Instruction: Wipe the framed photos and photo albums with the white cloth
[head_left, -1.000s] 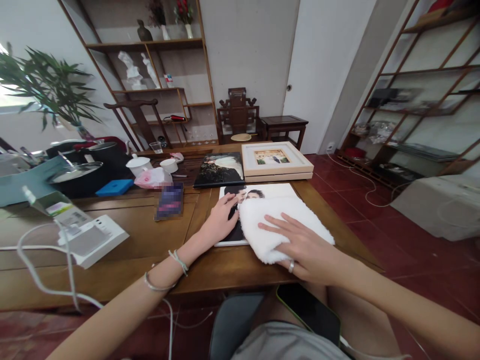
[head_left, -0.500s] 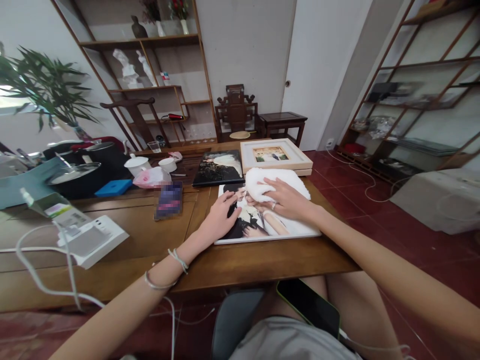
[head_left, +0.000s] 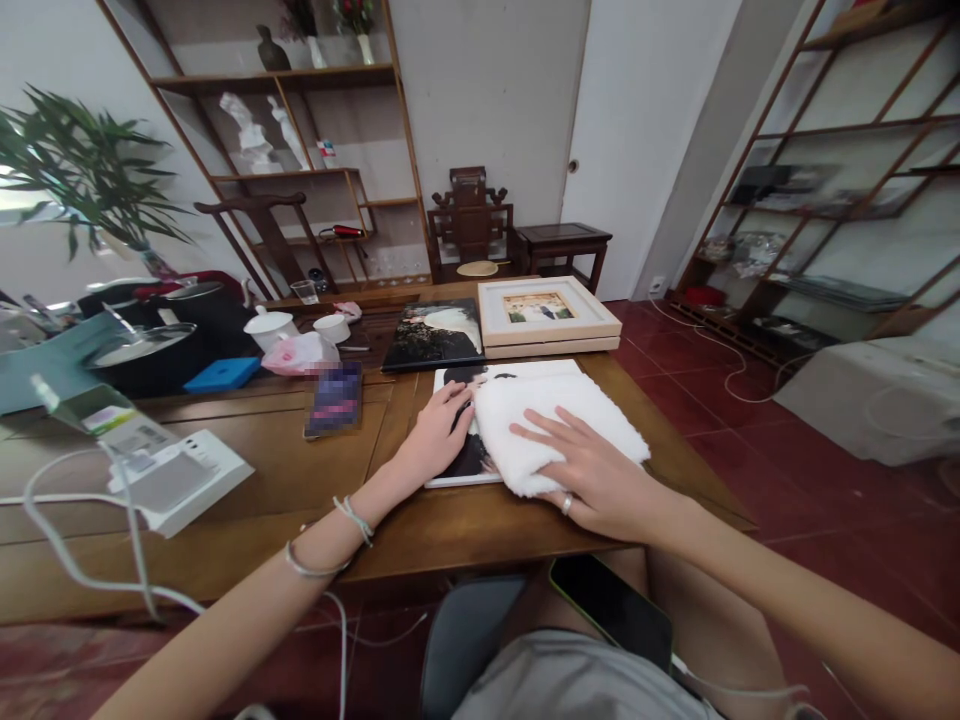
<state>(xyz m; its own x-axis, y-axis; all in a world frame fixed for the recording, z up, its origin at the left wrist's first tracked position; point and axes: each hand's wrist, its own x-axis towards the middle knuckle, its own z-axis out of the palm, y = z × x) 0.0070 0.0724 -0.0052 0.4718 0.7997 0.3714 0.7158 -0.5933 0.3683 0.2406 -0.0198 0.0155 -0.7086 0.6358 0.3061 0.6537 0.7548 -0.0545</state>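
Wiping, seemingly: right hand [head_left: 604, 480] grasps fluffy white cloth [head_left: 544, 392] on rectangular photo panel [head_left: 470, 460], frame centre; loose left hand [head_left: 433, 440] braces; next, stroke evenly.

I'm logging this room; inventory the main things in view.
table: 1, brown, centre
near photo: 1, black and white, table
cloth: 1, white, over near photo
far photo: 1, mostly black, table
framed picture: 1, pale, table
box: 1, blue, table
carton: 1, white, table
phone: 1, black, lower centre
plant: 1, green, left
chairs: 2, brown, behind table
shelving units: 2, brown, back, right
left hand: 1, silver bangle, on near photo
right hand: 1, silver ring, on cloth
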